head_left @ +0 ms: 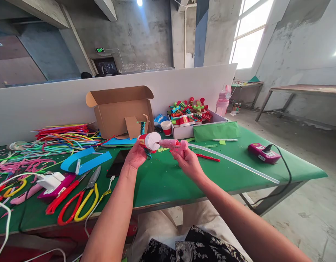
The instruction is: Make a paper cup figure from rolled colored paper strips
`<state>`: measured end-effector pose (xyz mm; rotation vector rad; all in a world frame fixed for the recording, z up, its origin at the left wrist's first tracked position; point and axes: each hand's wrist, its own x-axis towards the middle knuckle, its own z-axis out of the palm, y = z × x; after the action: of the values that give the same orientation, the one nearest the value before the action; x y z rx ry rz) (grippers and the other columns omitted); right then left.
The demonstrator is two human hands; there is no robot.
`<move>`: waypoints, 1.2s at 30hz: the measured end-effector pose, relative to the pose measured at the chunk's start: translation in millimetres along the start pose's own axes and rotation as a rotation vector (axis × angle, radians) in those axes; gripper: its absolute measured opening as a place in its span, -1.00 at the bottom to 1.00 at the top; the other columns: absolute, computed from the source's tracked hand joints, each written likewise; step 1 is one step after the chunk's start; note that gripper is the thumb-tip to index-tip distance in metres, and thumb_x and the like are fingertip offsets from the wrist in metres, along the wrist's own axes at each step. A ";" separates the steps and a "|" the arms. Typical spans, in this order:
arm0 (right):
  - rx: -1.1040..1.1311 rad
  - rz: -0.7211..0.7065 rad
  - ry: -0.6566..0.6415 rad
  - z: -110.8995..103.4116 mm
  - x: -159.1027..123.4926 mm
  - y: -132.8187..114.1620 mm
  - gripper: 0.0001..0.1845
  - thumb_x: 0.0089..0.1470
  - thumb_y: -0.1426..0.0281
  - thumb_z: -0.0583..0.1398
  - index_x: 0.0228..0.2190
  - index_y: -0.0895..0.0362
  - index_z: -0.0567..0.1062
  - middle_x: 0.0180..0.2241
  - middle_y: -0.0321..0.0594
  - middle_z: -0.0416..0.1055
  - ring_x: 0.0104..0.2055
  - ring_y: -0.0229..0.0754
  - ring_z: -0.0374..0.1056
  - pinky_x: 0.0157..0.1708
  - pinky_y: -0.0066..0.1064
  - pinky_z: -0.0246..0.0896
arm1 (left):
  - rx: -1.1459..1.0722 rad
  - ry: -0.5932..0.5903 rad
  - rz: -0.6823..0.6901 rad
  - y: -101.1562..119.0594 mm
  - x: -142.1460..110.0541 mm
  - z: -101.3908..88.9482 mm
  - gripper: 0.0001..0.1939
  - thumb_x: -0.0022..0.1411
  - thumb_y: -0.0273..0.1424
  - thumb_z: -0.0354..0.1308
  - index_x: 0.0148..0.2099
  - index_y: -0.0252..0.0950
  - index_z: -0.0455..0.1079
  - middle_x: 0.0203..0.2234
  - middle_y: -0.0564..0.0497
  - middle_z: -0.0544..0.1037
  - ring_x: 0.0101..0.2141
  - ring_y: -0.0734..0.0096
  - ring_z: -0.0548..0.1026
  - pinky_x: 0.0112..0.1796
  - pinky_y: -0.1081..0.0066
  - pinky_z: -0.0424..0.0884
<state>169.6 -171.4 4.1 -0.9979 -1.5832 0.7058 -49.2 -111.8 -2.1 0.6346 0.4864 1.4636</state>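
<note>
My left hand is closed around a small red and white paper cup, tipped on its side with its white end turned to the right. Coiled green-blue pipe cleaners stick out above and below the cup. In my right hand is a pink glue gun, its nozzle at the cup's white end; whether it touches I cannot tell. A long clear glue stick runs out of the gun's back to the right. Beneath both hands lies the green tabletop.
An open cardboard box stands behind, beside a white box full of finished cup figures. Pipe cleaners, scissors and a dark phone lie leftward. A purple power socket with a cord and a pink bottle are rightward.
</note>
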 end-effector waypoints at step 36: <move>-0.044 0.016 0.036 -2.5 5.4 1.3 -0.64 0.03 0.05 0.15 -0.50 0.08 0.30 -0.57 -0.31 0.31 -0.53 -0.25 0.17 -0.52 -0.42 0.09 | 0.066 -0.002 0.027 -0.2 1.9 -4.7 -0.66 0.30 -0.32 0.16 0.11 -0.21 0.38 -0.06 -0.07 0.61 -0.06 0.21 0.56 -0.20 0.27 0.58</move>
<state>172.0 -166.2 6.1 -1.0510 -1.5666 0.6628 -52.0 -109.4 -5.6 0.6973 0.5276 1.4769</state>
